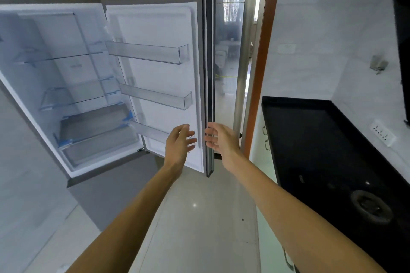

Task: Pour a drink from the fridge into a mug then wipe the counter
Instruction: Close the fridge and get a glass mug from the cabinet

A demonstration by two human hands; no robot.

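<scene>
Forearms [137,217] reach forward over the floor [199,217], an open lane between fridge [73,68] and black counter [310,135]. Left hand [179,142] and right hand [218,139] are spread loosely, holding nothing. The edge of the open fridge door [155,77] stands between them, perhaps touching the right fingers [210,137]; shelves [66,57] lie left, counter well right.

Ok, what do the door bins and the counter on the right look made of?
Door bins: clear rigid plastic, probably; the white door liner shows through them. Counter: glossy black stone, maybe granite; it reflects light, but the exact material is unsure.
</scene>
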